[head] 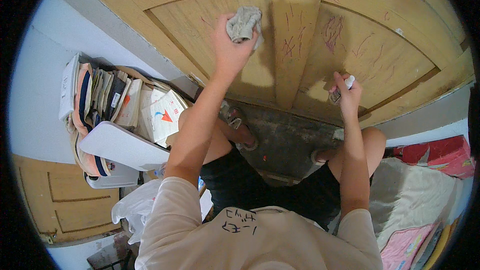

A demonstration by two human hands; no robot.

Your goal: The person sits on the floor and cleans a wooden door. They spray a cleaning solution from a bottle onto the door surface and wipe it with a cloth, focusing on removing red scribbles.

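Before me stands a yellowish wooden door [296, 71] with recessed panels. Reddish-purple scribbles [333, 33] mark its middle stile, right panel and upper rail, with a few faint strokes on the left panel. My left hand [233, 54] grips a crumpled grey cloth [243, 24] in front of the left panel; whether the cloth touches the wood I cannot tell. Lower and to the right, my right hand [348, 92] holds a small clear bottle [335, 96] with a white top [350, 81], its body partly hidden by my fingers.
At left, worn books and papers [127, 101] are piled beside a white board [123, 144]. A white plastic bag [137, 204] lies below them. On the right are a pale cloth [408, 191], a red package [437, 155] and a pink item [405, 247]. My feet rest on the dark floor [281, 138].
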